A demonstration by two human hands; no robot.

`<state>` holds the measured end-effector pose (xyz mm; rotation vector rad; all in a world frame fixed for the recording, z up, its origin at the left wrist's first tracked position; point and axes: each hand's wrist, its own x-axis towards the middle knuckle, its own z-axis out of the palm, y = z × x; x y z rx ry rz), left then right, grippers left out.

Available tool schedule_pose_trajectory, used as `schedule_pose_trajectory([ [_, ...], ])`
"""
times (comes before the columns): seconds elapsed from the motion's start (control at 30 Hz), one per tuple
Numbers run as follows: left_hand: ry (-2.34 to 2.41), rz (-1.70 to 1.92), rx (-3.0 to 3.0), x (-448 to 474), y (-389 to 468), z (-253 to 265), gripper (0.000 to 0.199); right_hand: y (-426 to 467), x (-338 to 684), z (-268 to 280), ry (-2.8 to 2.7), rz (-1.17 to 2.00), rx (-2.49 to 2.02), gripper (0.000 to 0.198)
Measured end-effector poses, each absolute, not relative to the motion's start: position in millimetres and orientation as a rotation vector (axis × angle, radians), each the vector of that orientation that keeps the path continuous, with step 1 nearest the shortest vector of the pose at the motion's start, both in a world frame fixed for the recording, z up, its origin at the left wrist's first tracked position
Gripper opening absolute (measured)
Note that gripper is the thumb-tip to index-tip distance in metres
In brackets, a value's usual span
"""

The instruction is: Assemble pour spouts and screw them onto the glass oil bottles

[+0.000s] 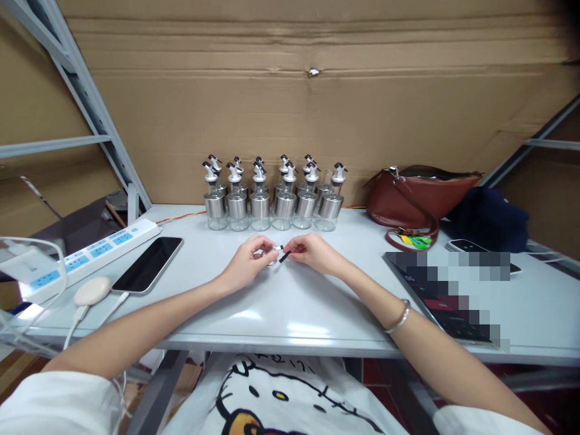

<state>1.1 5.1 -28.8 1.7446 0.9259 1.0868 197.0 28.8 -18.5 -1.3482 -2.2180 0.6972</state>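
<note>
My left hand [250,261] pinches a small white pour spout [275,248], and its lower end is hidden by the fingers. Close beside it, my right hand [313,252] grips a small black lever piece [284,257] between thumb and fingers. Whether the two parts touch is too small to tell. Behind both hands stand two rows of glass oil bottles with steel sleeves, such as the front one [260,205]. Most carry white spouts with black levers [234,172]. At the back right, one bottle [327,177] shows a bare glass neck.
To the left lie a power strip [97,251], a phone [149,266] and a round white charger [93,291] with cables. On the right are a brown handbag [421,196], a dark cap [489,217], another phone [471,246] and a dark, partly pixelated flat item [435,290]. Cardboard [254,109] backs the table.
</note>
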Motion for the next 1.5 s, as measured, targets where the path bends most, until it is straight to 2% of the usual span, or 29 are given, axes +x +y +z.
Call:
schedule_pose_trajectory([
  [0.23,0.908,1.058,1.701,0,7,-29,0.029,24,194,-14,-1.879,1.110,-1.045,0.020],
  [0.43,0.941,1.043,1.757,-1,3,-29,0.032,22,194,-10,-1.801,1.176,-1.014,0.026],
  [0.6,0.848,1.055,1.575,2,1,-30,0.038,23,191,-13,-1.730,1.307,-0.987,0.025],
  [0.83,0.972,1.124,1.788,-3,6,-28,0.016,18,190,-6,-1.680,1.381,-0.962,0.017],
  [0.93,1.016,1.185,1.859,-5,7,-28,0.012,15,191,-2,-1.684,1.367,-0.961,0.016],
  [1.2,0.999,1.201,1.909,-3,0,-25,0.021,16,193,-2,-1.685,1.362,-0.949,0.019],
  [1.5,0.957,1.185,1.957,-3,1,-25,0.026,15,196,-1,-1.806,1.518,-0.898,0.029],
])
